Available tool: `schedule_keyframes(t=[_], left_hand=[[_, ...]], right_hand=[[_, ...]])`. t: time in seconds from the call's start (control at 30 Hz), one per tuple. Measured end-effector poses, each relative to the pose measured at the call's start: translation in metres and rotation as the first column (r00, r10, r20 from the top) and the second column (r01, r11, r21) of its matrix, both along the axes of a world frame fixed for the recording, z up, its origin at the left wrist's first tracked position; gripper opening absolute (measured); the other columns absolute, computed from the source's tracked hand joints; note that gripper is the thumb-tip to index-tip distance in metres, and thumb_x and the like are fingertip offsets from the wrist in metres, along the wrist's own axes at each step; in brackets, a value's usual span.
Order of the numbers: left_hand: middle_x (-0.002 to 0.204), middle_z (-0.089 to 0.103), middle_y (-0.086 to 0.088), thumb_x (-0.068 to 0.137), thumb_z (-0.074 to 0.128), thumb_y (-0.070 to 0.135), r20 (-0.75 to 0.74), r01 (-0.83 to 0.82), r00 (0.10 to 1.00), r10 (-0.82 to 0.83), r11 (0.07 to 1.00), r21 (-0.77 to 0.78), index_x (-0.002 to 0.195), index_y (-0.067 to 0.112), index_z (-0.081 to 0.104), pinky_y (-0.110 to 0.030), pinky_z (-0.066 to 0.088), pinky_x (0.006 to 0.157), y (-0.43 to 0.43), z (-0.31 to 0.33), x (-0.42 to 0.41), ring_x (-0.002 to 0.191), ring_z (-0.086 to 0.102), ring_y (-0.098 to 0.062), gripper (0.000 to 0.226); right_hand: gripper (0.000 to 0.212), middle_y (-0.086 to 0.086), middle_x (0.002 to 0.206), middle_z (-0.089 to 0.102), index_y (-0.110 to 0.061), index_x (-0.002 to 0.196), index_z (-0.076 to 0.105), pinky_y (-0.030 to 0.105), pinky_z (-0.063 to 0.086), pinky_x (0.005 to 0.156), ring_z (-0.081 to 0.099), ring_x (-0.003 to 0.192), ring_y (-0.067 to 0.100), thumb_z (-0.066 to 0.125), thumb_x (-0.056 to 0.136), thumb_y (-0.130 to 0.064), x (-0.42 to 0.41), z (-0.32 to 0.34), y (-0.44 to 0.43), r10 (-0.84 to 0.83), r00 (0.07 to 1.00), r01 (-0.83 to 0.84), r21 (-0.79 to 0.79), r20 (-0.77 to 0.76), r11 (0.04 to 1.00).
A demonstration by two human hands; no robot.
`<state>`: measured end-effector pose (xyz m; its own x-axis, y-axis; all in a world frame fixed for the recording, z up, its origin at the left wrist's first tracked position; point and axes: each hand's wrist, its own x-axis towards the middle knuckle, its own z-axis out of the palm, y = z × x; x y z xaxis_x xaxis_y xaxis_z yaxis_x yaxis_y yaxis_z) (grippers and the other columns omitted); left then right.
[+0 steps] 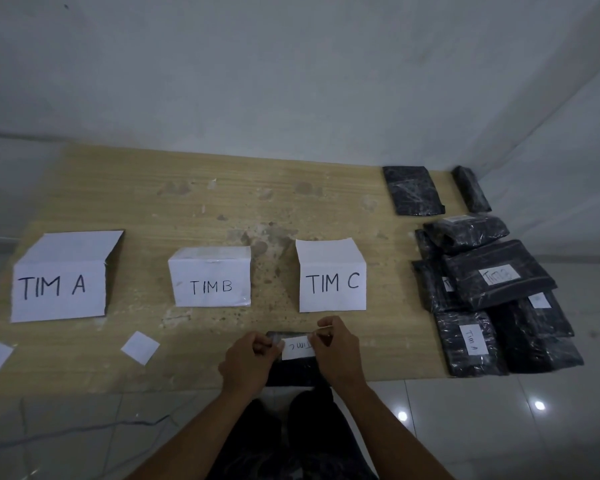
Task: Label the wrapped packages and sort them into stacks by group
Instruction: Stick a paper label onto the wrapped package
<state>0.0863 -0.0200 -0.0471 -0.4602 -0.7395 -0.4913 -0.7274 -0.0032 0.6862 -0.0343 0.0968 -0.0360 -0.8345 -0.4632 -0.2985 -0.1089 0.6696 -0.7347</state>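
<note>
the black wrapped package (293,370) lies at the near edge of the worktop (201,209), right in front of the person and just before the tim c sign (331,277). a small white paper label (298,348) reading "tim c" sits on its top face. the wrap looks like thin glossy plastic film, creased and shiny, so it is probably slick and a little yielding; the parcel looks flat and light, best lifted by its two short edges with a hand on each side instead of pinched on the film. the label is plain paper, limp and easy to crease, so it wants holding by its ends.

that is how it is held. the left hand (248,358) has its fingers curled together, thumb and forefinger nipped on the label's left end. the right hand (336,344) is bunched the same way on the right end, and something thin and pale stands out above its fingers, perhaps a strip of tape; i cannot tell for sure. both forearms come in from below, converging over the package, wrists low.

to the right, a loose pile of labelled packages (496,282) waits unsorted; the tim a sign (59,285) and tim b sign (211,284) stand to the left, with nothing stacked before them.
</note>
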Motion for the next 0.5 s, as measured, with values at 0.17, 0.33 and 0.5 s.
schedule_keyframes(t=[0.17,0.33,0.5], left_hand=[[0.073,0.063,0.012,0.075,0.076,0.044,-0.034,-0.027,0.999,0.026,1.000,-0.016,0.076,0.027,0.059,-0.033,0.051,0.071,0.004,0.000,-0.003,0.069,0.060,-0.004,0.024],[0.081,0.058,0.006,0.077,0.076,0.038,-0.106,-0.109,0.987,0.123,0.986,0.129,0.083,0.017,0.055,-0.019,0.043,0.061,0.007,0.000,-0.002,0.078,0.057,-0.015,0.030],[0.093,0.070,0.000,0.076,0.069,0.057,-0.068,-0.109,0.986,0.151,0.899,0.425,0.095,0.017,0.065,-0.025,0.049,0.061,0.002,-0.003,0.005,0.080,0.065,-0.014,0.044]], right_hand=[[0.017,0.001,0.090,0.066,-0.014,0.103,0.058,0.021,0.053,0.067,0.063,0.079,0.010,0.066,0.088,-0.019,0.003,-0.003,0.000,0.016,1.000,-0.016,0.006,-0.024,1.000],[0.020,-0.001,0.100,0.062,-0.019,0.108,0.053,0.032,0.055,0.076,0.061,0.091,0.013,0.060,0.092,-0.029,0.008,-0.006,0.004,0.088,0.994,-0.080,0.106,-0.069,0.991],[0.033,0.000,0.109,0.057,-0.017,0.113,0.053,0.038,0.050,0.086,0.052,0.105,0.019,0.060,0.089,-0.038,0.009,-0.012,0.012,0.043,0.973,0.014,0.242,-0.229,0.970]])
